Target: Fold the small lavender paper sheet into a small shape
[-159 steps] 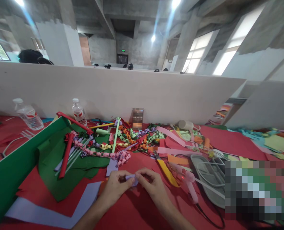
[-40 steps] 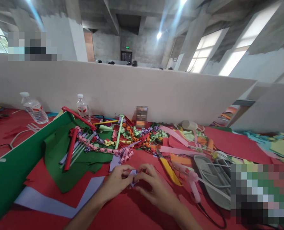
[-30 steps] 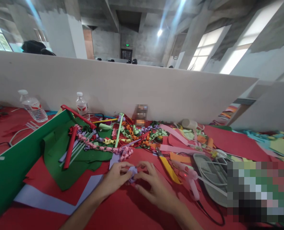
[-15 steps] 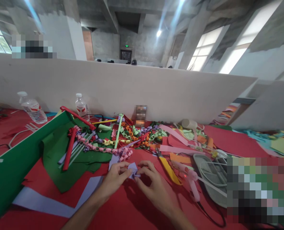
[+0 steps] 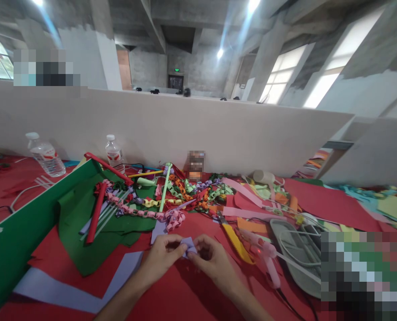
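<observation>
A small folded piece of purple paper point(image 5: 188, 245) is pinched between my two hands, above the red table surface point(image 5: 181, 296). My left hand point(image 5: 168, 252) grips its left side with thumb and fingers. On the other side, my right hand point(image 5: 209, 254) presses thumb and fingertips against the paper's right edge. Just beyond my hands lies a pink paper chain point(image 5: 175, 220). To the right are a yellow utility knife point(image 5: 237, 240) and a pink hot glue gun point(image 5: 267, 256) with a small red light glowing.
Green paper point(image 5: 81, 249) and purple strips point(image 5: 64, 292) lie left, by a green board point(image 5: 21, 232). Two water bottles point(image 5: 47, 156) stand near the white partition point(image 5: 151, 116). A grey tray point(image 5: 299, 267) holding cable sits right. Colourful paper chains point(image 5: 185, 189) fill the back.
My right hand has closed in on the purple paper, its thumb and fingers now pinching the right edge. The view has tilted slightly upward.
</observation>
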`<state>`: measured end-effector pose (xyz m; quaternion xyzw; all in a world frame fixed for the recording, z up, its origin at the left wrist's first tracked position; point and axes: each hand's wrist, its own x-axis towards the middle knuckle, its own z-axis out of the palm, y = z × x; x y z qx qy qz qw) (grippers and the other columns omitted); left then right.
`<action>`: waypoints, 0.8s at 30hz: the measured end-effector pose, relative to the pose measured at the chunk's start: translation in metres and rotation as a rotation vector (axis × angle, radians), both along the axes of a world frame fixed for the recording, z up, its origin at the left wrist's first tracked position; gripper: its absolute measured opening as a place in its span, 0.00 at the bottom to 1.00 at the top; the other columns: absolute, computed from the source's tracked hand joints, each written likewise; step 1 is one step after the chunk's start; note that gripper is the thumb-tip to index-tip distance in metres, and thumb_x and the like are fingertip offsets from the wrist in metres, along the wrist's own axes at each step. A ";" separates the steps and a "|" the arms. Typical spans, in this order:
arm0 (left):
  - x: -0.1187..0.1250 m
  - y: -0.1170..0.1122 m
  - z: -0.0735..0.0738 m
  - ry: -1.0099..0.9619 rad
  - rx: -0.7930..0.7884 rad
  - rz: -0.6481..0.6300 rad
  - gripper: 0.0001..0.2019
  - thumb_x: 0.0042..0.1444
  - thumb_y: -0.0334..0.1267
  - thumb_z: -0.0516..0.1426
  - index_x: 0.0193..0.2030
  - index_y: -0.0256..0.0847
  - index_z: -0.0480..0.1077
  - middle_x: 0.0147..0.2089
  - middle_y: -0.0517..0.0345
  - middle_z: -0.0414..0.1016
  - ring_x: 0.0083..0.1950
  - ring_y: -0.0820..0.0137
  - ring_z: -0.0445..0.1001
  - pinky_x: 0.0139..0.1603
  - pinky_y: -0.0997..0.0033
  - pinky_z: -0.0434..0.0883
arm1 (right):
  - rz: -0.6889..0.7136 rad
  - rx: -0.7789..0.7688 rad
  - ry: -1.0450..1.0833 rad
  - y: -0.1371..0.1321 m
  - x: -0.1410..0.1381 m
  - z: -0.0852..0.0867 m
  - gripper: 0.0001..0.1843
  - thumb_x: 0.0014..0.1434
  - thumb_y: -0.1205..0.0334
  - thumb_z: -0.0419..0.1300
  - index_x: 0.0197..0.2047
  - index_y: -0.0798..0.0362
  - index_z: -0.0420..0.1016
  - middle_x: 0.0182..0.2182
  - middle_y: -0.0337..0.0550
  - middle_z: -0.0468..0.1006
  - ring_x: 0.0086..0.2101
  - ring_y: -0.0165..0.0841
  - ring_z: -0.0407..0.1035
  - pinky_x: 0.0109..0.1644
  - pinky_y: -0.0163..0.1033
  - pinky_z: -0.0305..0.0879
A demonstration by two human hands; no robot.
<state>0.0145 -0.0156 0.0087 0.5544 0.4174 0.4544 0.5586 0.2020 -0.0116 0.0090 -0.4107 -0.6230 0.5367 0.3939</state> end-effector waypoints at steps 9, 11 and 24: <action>0.003 0.000 0.004 -0.040 -0.035 0.014 0.11 0.52 0.39 0.65 0.40 0.35 0.80 0.39 0.49 0.84 0.40 0.62 0.81 0.43 0.68 0.75 | 0.018 -0.029 -0.113 -0.003 0.000 0.013 0.15 0.59 0.51 0.64 0.31 0.55 0.74 0.22 0.36 0.73 0.21 0.28 0.67 0.25 0.32 0.58; 0.004 0.000 0.004 -0.026 -0.042 0.032 0.12 0.49 0.37 0.66 0.40 0.35 0.80 0.39 0.49 0.85 0.40 0.62 0.81 0.43 0.68 0.75 | 0.012 -0.028 -0.143 -0.005 0.000 0.017 0.15 0.59 0.52 0.64 0.28 0.55 0.73 0.20 0.35 0.72 0.21 0.28 0.66 0.25 0.32 0.57; 0.004 0.000 0.002 -0.094 -0.065 0.102 0.12 0.47 0.37 0.68 0.39 0.35 0.78 0.36 0.50 0.85 0.37 0.63 0.82 0.40 0.69 0.76 | 0.025 -0.063 -0.116 -0.006 0.002 0.020 0.21 0.60 0.46 0.63 0.27 0.55 0.75 0.20 0.38 0.77 0.20 0.31 0.71 0.27 0.33 0.61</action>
